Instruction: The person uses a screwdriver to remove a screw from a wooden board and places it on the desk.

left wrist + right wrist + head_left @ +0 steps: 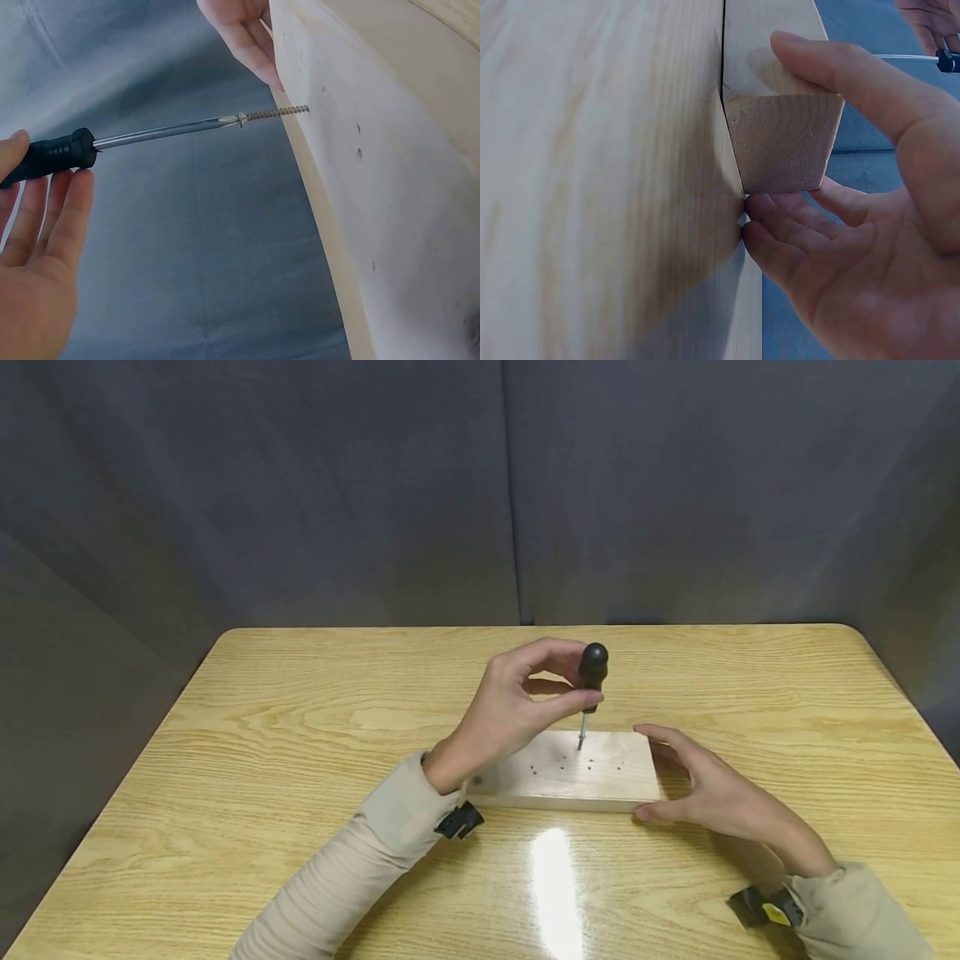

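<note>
My left hand [517, 702] holds a black-handled screwdriver [593, 667] upright between thumb and fingers. In the left wrist view its metal shaft [169, 133] runs to the head of a long threaded screw [276, 113], whose point meets the face of a pale wooden block [352, 202]. Several small holes dot the upper face of the block, which lies flat on the table. My right hand [712, 793] grips the block's right end, thumb at the near side and fingers at the far side. The right wrist view shows the block's end grain [784, 142] between them.
The wood-grain table [300, 718] has rounded far corners. Dark grey curtains [360, 493] hang behind it and at both sides. A bright light reflection lies on the tabletop in front of the block.
</note>
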### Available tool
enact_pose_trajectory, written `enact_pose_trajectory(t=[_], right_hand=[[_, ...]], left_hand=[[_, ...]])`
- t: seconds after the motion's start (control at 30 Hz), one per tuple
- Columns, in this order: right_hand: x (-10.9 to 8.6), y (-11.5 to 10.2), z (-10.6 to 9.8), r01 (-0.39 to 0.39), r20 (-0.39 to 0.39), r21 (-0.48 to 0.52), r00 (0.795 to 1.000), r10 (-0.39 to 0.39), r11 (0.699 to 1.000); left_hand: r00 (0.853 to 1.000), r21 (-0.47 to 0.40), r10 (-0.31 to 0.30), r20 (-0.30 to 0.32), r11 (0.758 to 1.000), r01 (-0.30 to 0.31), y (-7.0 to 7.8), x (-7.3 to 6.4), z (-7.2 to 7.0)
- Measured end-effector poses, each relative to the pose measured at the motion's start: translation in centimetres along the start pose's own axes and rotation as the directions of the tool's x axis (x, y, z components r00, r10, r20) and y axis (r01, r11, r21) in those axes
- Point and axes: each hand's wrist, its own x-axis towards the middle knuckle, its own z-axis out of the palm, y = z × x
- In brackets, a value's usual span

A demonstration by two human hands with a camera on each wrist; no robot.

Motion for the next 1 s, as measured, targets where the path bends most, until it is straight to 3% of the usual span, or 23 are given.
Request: enact_pose_trajectory(t=[0.63,1.0], right_hand=[[0.1,-0.2,-0.1,-0.002,-0.001,0.000,1.000,0.002,1.000],[-0.1,0.0,-0.2,-0.013,0.010,-0.017,1.000,0.013,1.000]], left_hand=[[0.999,0.007,0.021,-0.038,1.000,-0.021,0.3,0.0,-0.6],[0.996,-0.003,-0.012,-0.083,1.000,0.012,-0.1,-0.5,-1.6]])
